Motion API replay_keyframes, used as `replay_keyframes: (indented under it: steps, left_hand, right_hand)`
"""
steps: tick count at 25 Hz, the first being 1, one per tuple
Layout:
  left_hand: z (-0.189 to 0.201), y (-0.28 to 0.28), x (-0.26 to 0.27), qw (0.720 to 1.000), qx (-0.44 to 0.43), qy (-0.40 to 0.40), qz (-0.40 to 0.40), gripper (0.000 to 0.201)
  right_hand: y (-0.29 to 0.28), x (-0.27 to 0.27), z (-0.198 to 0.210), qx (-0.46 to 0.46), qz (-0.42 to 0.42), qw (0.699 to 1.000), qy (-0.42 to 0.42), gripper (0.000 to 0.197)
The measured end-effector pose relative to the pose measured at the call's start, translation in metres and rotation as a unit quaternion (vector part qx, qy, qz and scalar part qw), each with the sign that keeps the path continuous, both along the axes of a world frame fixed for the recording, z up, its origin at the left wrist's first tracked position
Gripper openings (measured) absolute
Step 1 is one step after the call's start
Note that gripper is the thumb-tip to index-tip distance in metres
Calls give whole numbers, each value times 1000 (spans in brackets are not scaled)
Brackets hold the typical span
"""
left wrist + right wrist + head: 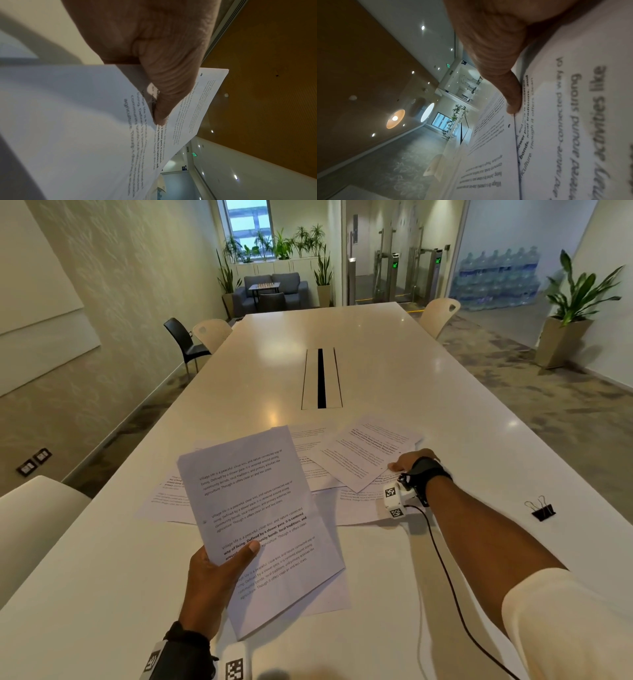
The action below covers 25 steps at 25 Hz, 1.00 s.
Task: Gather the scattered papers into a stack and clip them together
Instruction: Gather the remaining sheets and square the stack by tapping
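Note:
My left hand [219, 570] holds a small stack of printed sheets [253, 508] above the table, thumb [164, 102] pressed on top of the sheets [85, 121]. More printed papers [363, 453] lie scattered and overlapping on the white table [102, 594] ahead. My right hand [407, 462] reaches to the near corner of the right-hand sheet; its thumb [508, 88] lies on that sheet's edge [498, 135], and the other fingers are hidden. A black binder clip [543, 510] sits alone on the table to the right of my right forearm.
A cable slot [321, 378] runs along the table's middle beyond the papers. Chairs [186, 342] stand along both long sides, one white chair [30, 525] close at my left. A wrist-camera cable [445, 577] trails across the table near my right arm.

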State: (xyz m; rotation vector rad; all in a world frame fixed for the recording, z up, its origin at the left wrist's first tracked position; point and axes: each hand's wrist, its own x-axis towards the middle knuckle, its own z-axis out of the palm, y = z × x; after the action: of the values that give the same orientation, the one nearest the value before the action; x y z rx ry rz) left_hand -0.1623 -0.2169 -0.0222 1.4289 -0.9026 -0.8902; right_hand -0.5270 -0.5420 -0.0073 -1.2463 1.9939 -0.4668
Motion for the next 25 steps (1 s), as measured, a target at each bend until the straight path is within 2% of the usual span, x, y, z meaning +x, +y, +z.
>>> replay_keyframes:
  steps: [2,4,7,12,15,19,21,23,25]
  left_hand:
    - [0,2,2,1000,-4,-1,-1,41]
    - [0,3,2,1000,-6,-1,-1,41]
    - [3,4,0,1000,-13,-1,-10,34]
    - [9,5,-3,999,-33,-8,-35,53]
    - [12,2,-3,999,-33,-15,-37,54]
    - [14,-1,-3,998,-31,-29,-43,56]
    - [16,-2,-4,998,-21,-32,-44,50]
    - [18,-3,-3,999,-10,-28,-43,43]
    - [19,-4,-1,999,-10,-30,-41,48]
  right_hand:
    - [-2,-4,-2,1,12,998,-63,56]
    - [0,-13,-7,-14,-14,994,-103,55]
    - [14,-24,0,-40,-9,988,-146,47]
    - [40,-59,-1,-62,5,980,-187,46]
    - [55,-74,-1,-58,-1,971,-230,41]
    - [65,-82,1,-48,10,981,-190,45]
    - [60,-80,2,-43,-7,983,-176,49]
    - [53,-66,7,-21,-2,987,-161,56]
    - [45,-47,15,5,29,992,-120,64]
